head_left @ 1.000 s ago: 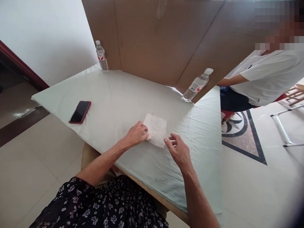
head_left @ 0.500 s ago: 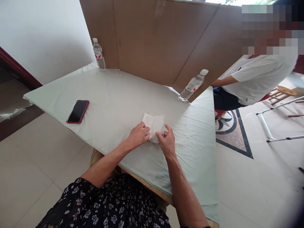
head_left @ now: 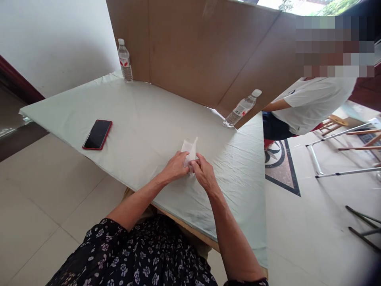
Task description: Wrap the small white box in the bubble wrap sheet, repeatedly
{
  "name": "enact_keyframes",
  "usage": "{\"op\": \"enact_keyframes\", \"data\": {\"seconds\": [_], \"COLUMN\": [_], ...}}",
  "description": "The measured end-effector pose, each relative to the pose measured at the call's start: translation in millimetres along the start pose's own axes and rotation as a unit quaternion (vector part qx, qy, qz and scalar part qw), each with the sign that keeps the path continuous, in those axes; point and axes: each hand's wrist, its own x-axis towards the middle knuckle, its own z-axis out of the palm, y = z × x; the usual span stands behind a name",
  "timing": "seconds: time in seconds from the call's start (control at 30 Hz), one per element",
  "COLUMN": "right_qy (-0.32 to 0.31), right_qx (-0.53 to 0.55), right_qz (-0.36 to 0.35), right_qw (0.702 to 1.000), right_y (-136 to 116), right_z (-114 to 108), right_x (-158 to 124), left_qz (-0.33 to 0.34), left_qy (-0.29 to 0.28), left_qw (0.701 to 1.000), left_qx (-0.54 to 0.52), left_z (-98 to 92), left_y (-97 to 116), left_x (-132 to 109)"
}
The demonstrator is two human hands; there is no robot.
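Observation:
A thin white sheet that looks like tissue paper stands folded up between my two hands over the table. My left hand pinches its near left part, thumb and fingers pressed together. On the other side my right hand is closed on the near right edge, fingertips almost meeting those of the left. Part of the sheet's lower end is hidden behind my fingers.
A phone with a red case lies to the left on the pale tablecloth. Two water bottles, one left and one leaning right, stand against a tall cardboard screen. A person in a white shirt sits beyond it.
The right half of the sheet, spread open before, has been folded toward the left. My right hand has moved left, close to my left hand. The view has shifted slightly.

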Motion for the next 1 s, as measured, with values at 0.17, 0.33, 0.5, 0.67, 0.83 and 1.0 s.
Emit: {"op": "enact_keyframes", "data": {"seconds": [0.17, 0.33, 0.5, 0.67, 0.83, 1.0], "right_qy": [-0.057, -0.114, 0.037, 0.006, 0.052, -0.034], "right_qx": [-0.078, -0.045, -0.027, -0.07, 0.137, 0.207], "right_qz": [-0.084, -0.1, -0.083, -0.148, 0.063, 0.193], "right_qw": [0.992, 0.987, 0.995, 0.987, 0.987, 0.958], "right_y": [6.2, 8.1, 12.7, 14.8, 28.8, 38.2], "right_z": [-4.1, -12.5, -15.5, -7.5, -16.5, -15.4], "right_x": [0.6, 8.8, 7.0, 5.2, 21.1, 44.5], "left_qz": [-0.074, -0.08, -0.066, -0.03, -0.008, 0.028], "left_qy": [0.058, 0.108, 0.106, 0.133, 0.129, 0.127], "left_qw": [0.991, 0.99, 0.991, 0.99, 0.991, 0.987], "left_qx": [-0.097, -0.051, -0.049, -0.027, 0.022, 0.091], "left_z": [10.9, 27.4, 30.4, 31.6, 31.5, 34.0], "left_y": [-0.8, 4.9, 3.3, 0.9, 2.4, 3.6], "left_x": [-0.8, -0.3, -0.4, -4.5, -8.3, -11.0]}}
